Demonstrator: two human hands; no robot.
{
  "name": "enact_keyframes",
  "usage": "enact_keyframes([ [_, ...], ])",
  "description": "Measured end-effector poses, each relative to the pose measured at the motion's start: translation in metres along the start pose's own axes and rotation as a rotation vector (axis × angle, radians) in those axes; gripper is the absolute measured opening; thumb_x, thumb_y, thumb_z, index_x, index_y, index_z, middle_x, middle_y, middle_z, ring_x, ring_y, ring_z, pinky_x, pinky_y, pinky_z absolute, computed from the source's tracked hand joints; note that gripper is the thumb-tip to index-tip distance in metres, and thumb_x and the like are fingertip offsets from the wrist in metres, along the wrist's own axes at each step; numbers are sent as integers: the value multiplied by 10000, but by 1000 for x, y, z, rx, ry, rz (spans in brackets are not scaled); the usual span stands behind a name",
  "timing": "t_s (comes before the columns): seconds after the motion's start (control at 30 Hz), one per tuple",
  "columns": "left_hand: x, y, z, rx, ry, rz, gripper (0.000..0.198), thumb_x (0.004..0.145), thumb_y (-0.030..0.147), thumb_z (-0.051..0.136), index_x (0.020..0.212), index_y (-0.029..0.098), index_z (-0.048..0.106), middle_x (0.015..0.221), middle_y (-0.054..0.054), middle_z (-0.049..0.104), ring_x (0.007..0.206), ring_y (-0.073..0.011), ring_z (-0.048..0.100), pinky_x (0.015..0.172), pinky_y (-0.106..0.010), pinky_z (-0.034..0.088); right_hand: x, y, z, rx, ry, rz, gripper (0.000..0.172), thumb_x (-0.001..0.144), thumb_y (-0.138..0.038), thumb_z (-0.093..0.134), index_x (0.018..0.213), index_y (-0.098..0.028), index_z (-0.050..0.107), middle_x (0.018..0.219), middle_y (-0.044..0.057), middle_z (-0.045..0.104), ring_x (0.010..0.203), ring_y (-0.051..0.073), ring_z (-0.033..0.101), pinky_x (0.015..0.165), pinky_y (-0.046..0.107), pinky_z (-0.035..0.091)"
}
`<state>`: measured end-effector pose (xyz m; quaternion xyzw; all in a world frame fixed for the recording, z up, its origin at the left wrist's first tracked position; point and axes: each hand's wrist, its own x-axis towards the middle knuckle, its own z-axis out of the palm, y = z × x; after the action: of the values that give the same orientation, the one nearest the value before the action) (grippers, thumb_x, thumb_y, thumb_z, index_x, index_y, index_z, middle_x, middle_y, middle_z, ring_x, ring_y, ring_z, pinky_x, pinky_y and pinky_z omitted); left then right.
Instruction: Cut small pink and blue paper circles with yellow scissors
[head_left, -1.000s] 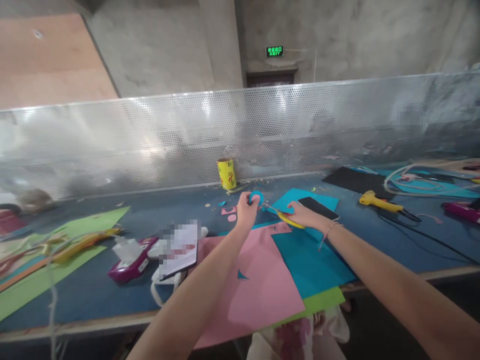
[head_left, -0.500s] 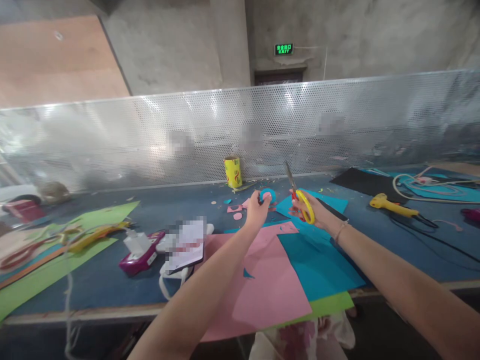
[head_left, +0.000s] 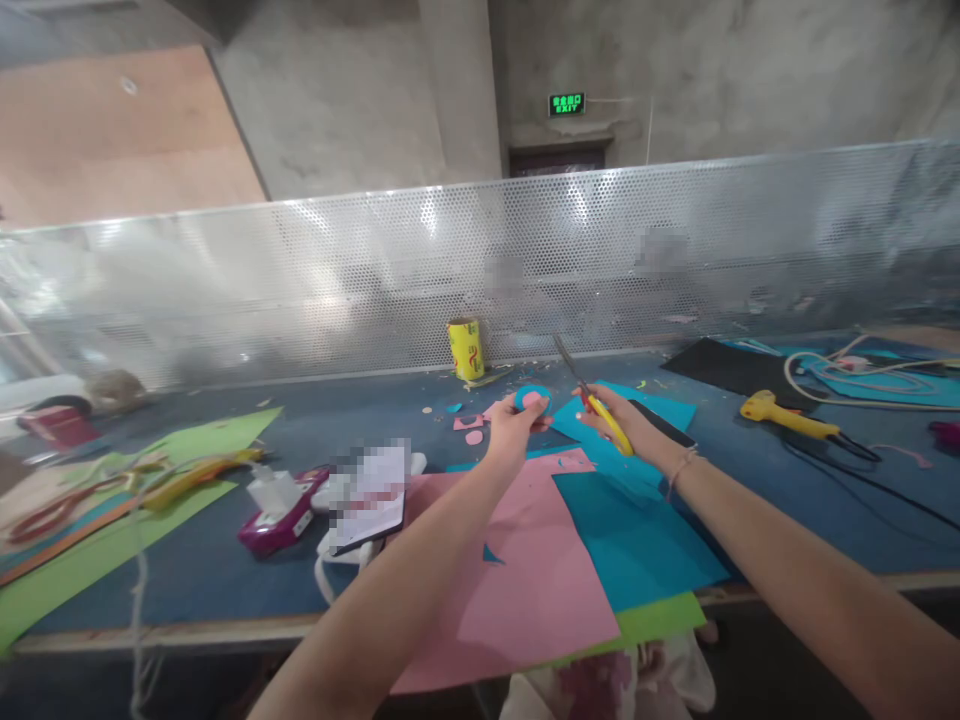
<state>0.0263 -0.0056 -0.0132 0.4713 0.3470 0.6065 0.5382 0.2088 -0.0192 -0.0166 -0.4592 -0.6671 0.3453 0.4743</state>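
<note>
Between the closed fingers of my left hand [head_left: 514, 430] is a round blue paper piece [head_left: 541, 393] with a pink disc showing inside its edge. My right hand [head_left: 611, 415] grips yellow-and-red-handled scissors [head_left: 592, 395], their blades pointing up and to the left, apart from the paper. Below my hands lies a large pink sheet [head_left: 525, 570], with a small dark-blue scrap [head_left: 491, 555] on it. Blue sheets [head_left: 637, 540] lie to its right, and a green sheet [head_left: 664, 620] shows under them. A loose pink disc [head_left: 474, 438] and cut pink scraps rest beyond my left wrist.
A phone [head_left: 371, 505] and a purple power strip [head_left: 281, 530] with a white plug sit at left. The yellow roll [head_left: 466, 348] stands near the perforated metal screen [head_left: 420, 270]. A yellow glue gun [head_left: 787, 415] with a black cord and black sheet [head_left: 720, 370] lie at right.
The scissors have turned in my right hand, so the handles appear more edge-on and the blades tilt further left. My left hand has turned the blue-and-pink piece slightly.
</note>
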Motion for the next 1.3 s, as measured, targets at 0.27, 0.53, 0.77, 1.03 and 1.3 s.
enact_keyframes([
  [0.27,6,-6,-3,15,-43,15,403,503,378,810,641,179,489,508,75,462,454,-47,418,475,-207,336,3,11,2,-60,67,-16,522,704,-575,676,1075,-231,548,871,13,571,619,120,523,527,265,415],
  [0.53,-3,-5,-5,555,-406,10,187,635,194,629,725,205,466,482,105,400,426,-70,397,458,-217,301,4,17,4,151,8,-37,488,677,-492,747,957,-255,425,727,-73,480,605,114,515,581,271,464],
  [0.77,-1,-7,-6,591,-490,39,128,691,242,601,634,177,507,522,70,422,469,-72,411,474,-217,344,2,10,6,157,-53,-69,453,674,-429,759,926,-251,427,708,-83,493,565,104,506,570,274,453],
  [1.03,-1,-10,0,361,-291,-64,168,735,229,666,691,169,515,641,45,524,559,-104,603,580,-262,553,3,17,11,143,-46,-83,405,696,-390,744,933,-239,453,708,-72,514,594,115,515,587,273,444],
  [1.3,-3,-10,1,225,-186,-40,244,705,283,752,756,167,544,615,42,592,510,-102,610,559,-246,555,4,18,9,49,-40,-36,402,735,-499,702,964,-233,506,702,-65,515,507,96,468,498,251,400],
])
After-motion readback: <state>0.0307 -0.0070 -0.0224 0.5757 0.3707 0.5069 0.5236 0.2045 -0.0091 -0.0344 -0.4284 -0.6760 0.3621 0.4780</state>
